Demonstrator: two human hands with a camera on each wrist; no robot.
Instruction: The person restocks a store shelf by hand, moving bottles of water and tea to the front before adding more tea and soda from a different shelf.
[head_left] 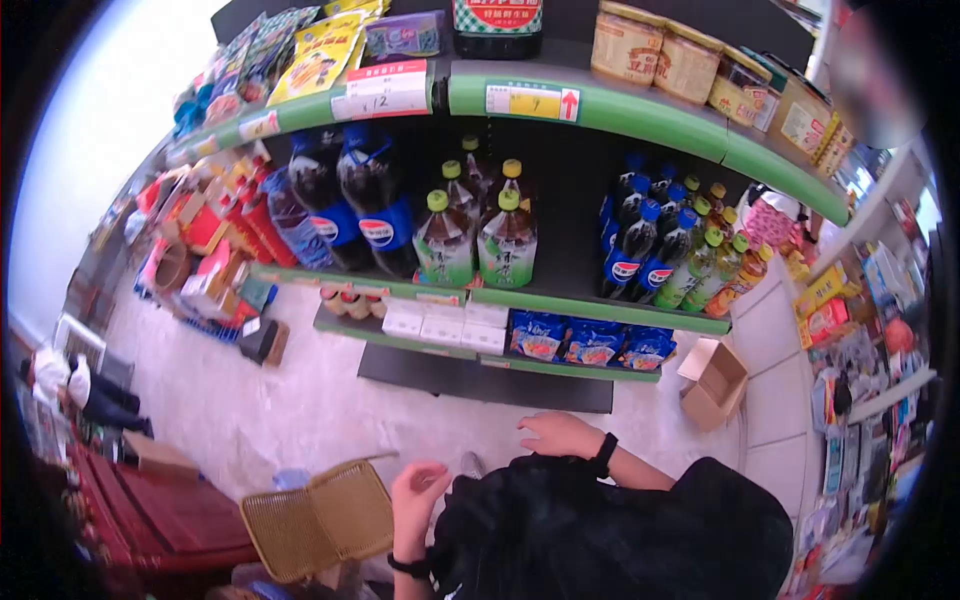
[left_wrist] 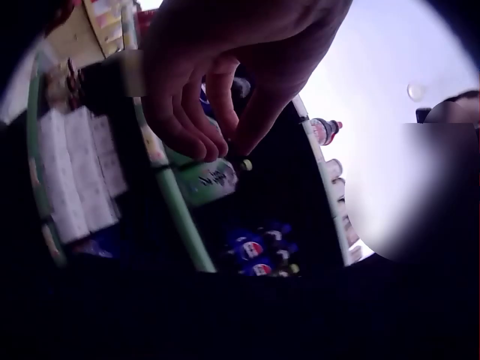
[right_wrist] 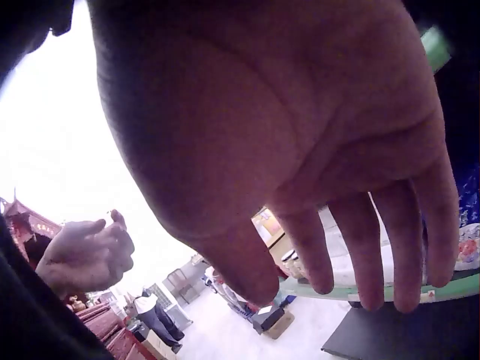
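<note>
My left hand (head_left: 418, 500) is raised in front of my body, its fingers loosely bent and holding nothing. In the left wrist view the fingers of the left hand (left_wrist: 199, 97) overlap a green-labelled tea bottle (left_wrist: 210, 180) standing on the shelf behind. Further forward, before the lower shelves, my right hand (head_left: 563, 435) reaches out with nothing in it. The right wrist view shows the right hand (right_wrist: 300, 150) from the palm side, fingers extended and apart. Facing me on the middle shelf are green-labelled tea bottles (head_left: 508, 245), large cola bottles (head_left: 380, 200) and small cola bottles (head_left: 632, 250).
Blue snack bags (head_left: 592, 343) and white boxes (head_left: 440, 325) line the low shelf. An open cardboard box (head_left: 715, 385) stands on the floor at right. A woven yellow basket (head_left: 320, 515) is at lower left, beside dark red furniture (head_left: 160, 510). Another person (head_left: 90, 390) is at far left.
</note>
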